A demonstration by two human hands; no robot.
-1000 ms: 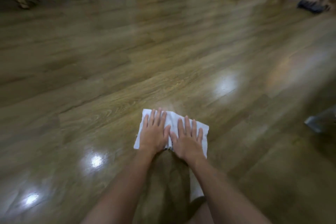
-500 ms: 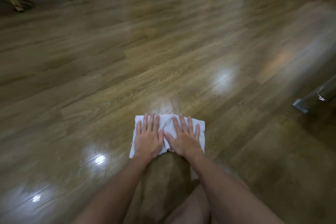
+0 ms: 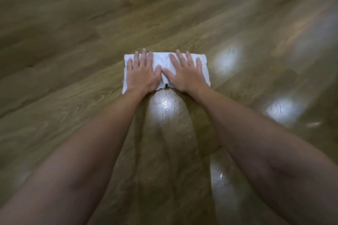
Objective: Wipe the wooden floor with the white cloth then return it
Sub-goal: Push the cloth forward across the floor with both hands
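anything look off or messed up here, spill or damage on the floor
Nothing stands out. The white folded cloth lies flat on the glossy brown wooden floor, with the left hand and right hand pressed open on it. The bright patches look like light reflections, not spills, though the picture is blurred.

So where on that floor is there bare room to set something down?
Nearly everywhere: the wooden floor is bare beyond the white cloth and to both sides. Only the cloth is taken, with the left hand and right hand pressed flat on it.
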